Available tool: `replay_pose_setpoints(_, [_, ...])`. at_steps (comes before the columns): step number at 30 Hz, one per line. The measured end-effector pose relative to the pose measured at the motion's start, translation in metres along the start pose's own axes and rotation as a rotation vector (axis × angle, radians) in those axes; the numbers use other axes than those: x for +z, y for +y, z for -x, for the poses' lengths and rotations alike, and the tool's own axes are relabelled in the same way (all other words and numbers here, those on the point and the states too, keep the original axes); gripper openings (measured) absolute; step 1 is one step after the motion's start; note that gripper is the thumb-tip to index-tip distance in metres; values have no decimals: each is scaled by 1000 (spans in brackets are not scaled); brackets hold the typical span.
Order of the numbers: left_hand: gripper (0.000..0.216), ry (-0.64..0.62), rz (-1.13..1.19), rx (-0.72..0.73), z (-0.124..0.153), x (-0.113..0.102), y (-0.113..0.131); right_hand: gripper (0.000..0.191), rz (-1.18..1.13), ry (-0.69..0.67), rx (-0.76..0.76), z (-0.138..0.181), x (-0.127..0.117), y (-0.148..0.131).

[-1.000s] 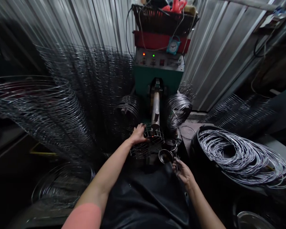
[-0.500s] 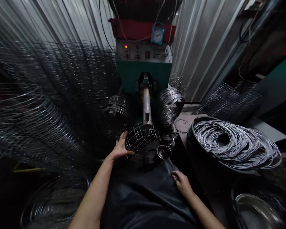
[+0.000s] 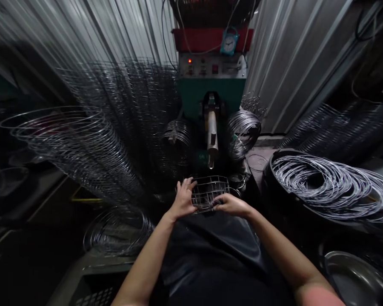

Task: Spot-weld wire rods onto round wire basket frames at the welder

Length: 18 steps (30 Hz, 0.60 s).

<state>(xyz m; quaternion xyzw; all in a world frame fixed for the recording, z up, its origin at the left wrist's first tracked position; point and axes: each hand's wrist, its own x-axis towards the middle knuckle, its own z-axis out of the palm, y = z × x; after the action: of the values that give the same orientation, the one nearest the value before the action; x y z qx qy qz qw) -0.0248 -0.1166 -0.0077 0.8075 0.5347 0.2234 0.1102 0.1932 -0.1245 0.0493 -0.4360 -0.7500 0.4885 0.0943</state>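
A round wire cage (image 3: 210, 192) of welded steel rods is held low in front of me, below the machine's vertical metal post (image 3: 212, 131) and apart from it. My left hand (image 3: 184, 199) grips the cage's left side, fingers spread over the rods. My right hand (image 3: 231, 205) holds its right side, with the fingertips over the rods. The cage's underside is hidden by my hands and its own tilt. A black apron (image 3: 217, 250) covers my lap below.
A green welding machine (image 3: 210, 95) with a control panel and small blue clock stands ahead. Hanging wire rings crowd the left. A black tub (image 3: 274, 178) of wire rings sits right, with a steel bowl (image 3: 352, 276) below it.
The wire cage has come off the post and down toward me. My right hand has risen from the apron and taken hold of the cage, alongside my left hand.
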Motion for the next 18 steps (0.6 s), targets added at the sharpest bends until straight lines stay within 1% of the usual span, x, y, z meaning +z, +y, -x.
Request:
replay_pose_setpoints(3, [85, -47, -92, 38, -5, -10, 21, 23, 440, 198, 44, -18, 8, -1])
replay_pose_setpoints(4, [83, -53, -104, 46, -8, -13, 25, 25, 549, 241, 44, -21, 11, 0])
replay_pose_setpoints(6, [83, -63, -108, 54, -14, -17, 29, 29, 664, 249, 13, -19, 13, 4])
replay_pose_setpoints(9, [86, -100, -88, 43, -23, -19, 29, 37, 711, 179, -62, -12, 9, 6])
replay_pose_setpoints(12, [87, -125, -58, 25, -30, -15, 25, 46, 760, 129, -56, -9, 0, 6])
replay_pose_setpoints(14, [88, -123, -35, 22, -36, -12, 23, 43, 773, 112, -38, -11, -5, 5])
replay_pose_setpoints(18, [87, -123, -6, 26, -47, -9, 17, 36, 762, 134, -36, -18, -12, 6])
